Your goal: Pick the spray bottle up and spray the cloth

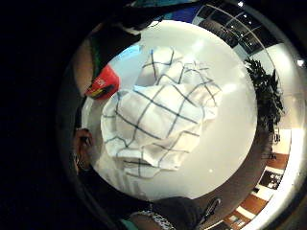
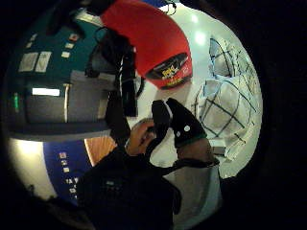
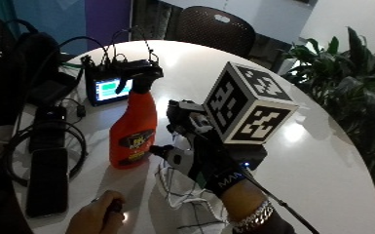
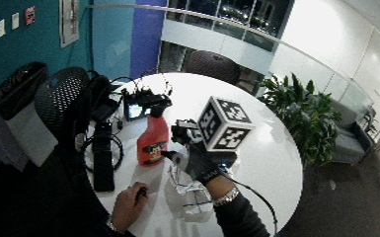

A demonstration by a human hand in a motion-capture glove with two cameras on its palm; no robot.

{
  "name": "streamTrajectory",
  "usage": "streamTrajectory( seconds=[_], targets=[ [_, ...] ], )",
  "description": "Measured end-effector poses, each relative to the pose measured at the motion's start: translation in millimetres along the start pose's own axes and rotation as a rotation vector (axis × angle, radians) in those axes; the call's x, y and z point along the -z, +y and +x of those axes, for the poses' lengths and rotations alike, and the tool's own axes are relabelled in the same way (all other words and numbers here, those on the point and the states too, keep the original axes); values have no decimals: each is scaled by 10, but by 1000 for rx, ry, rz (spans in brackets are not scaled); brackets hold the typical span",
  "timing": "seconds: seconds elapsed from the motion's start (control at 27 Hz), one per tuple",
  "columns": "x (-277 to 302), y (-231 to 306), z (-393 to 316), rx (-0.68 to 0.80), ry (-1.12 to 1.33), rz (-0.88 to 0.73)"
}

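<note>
A round white table [image 3: 329,161] carries 1 red spray bottle [image 3: 132,131] standing upright, a checked cloth [image 1: 158,115] crumpled beside it, and a small lit monitor [image 3: 112,89] near the far edge.

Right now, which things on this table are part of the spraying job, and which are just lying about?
For the job:
spray bottle, standing upright
checked cloth, crumpled on the table
gloved right hand, above the cloth, holding nothing

Lying about:
small screen with cables
headphones
dark phone
potted plant beside the table

One spray bottle [image 3: 133,127], one checked cloth [image 1: 158,115], two hands [image 3: 203,151].
</note>
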State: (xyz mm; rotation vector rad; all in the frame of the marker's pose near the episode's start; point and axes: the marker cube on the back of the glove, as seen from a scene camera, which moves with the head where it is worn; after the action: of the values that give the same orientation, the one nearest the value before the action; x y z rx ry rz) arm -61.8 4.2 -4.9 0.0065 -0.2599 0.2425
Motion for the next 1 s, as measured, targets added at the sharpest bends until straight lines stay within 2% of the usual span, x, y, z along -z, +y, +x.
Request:
streamTrajectory(
  seconds=[0.33,1.0],
  targets=[
    [155,131,-69,46,59,13],
    [1,102,7,36,16,-53]
  ],
)
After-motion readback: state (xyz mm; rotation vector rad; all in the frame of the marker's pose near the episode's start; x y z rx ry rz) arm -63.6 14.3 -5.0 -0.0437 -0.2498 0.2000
